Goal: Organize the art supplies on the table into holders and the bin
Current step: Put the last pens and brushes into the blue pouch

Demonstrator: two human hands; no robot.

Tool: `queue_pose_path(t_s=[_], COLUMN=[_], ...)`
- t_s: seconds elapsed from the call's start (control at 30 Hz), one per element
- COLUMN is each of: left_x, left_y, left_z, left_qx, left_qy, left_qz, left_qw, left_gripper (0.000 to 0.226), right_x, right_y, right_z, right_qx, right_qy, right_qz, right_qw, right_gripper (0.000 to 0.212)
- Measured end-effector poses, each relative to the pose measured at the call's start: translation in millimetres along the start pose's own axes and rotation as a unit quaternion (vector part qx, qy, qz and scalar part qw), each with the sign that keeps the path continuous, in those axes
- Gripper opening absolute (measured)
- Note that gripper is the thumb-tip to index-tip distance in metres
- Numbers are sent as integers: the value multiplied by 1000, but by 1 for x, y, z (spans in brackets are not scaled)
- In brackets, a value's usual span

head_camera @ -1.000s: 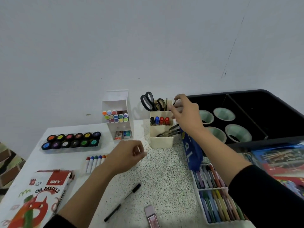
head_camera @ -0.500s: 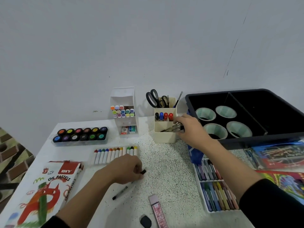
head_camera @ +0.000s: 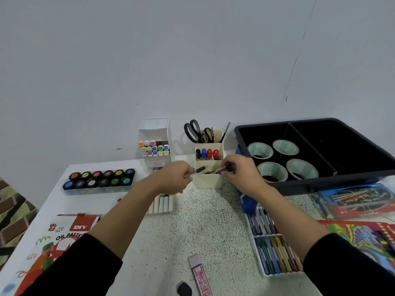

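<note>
pen to front compartment: both hands at the holder

your left hand (head_camera: pixel 171 178) is pinched shut on a black pen (head_camera: pixel 197 170), just left of centre frame. the pen lies near horizontal, long axis running left to right, capped end pointing right at the cream desk holder (head_camera: pixel 208 180) and touching or just short of its front lip; cannot tell which. the front compartment sits immediately right of your left grip, so judged, the move is a short push rightward with the tip dipping in.

your right hand (head_camera: pixel 241 174) is closed on a small bundle of dark pens (head_camera: pixel 220 170), lying at a shallow slant in that same front compartment, ends pointing left toward the incoming pen. the left hand is nearer the opening's free side. likely risk: the two sets of pens cross and jam at the lip.

counts:
- markers (head_camera: pixel 207 153) upright in the holder's middle tier: four (black, blue, two red).
- scissors (head_camera: pixel 193 131) in the back tier: two pairs, plus one brush.
- paint pots (head_camera: pixel 99 178) at left: twelve, two rows of six.
- tape rolls (head_camera: pixel 272 172) in the black bin (head_camera: pixel 342 178) at right: four.
- loose on the table (head_camera: pixel 203 221), lower centre: one pink lead case (head_camera: pixel 199 274), one dark eraser (head_camera: pixel 183 289).
</note>
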State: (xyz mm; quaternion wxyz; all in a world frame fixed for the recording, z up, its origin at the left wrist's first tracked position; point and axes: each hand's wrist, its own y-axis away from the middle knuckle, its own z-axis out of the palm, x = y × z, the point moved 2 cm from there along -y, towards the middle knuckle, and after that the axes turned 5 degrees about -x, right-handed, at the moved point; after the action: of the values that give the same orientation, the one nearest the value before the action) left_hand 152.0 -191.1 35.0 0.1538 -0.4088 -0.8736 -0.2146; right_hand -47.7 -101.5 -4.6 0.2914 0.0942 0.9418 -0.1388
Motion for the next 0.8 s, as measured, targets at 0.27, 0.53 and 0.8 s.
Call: queue_pose_path(t_s=[0.27,0.53,0.8], left_x=[12,22,12], left_y=[-23,-52,-46], left_z=[-25,7,28], left_qx=[175,134,156], left_qy=[-27,-103,-42], left_qz=[11,25,75], left_qw=[984,985,984], left_gripper=[9,19,34], right_x=[5,-12,-15], right_y=[0,-5,1], right_z=[-3,-2,6], right_qx=[-6,15,26], right_qy=[-9,-24,-24], right_qz=[5,-39,-68], right_qw=[1000,999,997], right_gripper=[13,16,19])
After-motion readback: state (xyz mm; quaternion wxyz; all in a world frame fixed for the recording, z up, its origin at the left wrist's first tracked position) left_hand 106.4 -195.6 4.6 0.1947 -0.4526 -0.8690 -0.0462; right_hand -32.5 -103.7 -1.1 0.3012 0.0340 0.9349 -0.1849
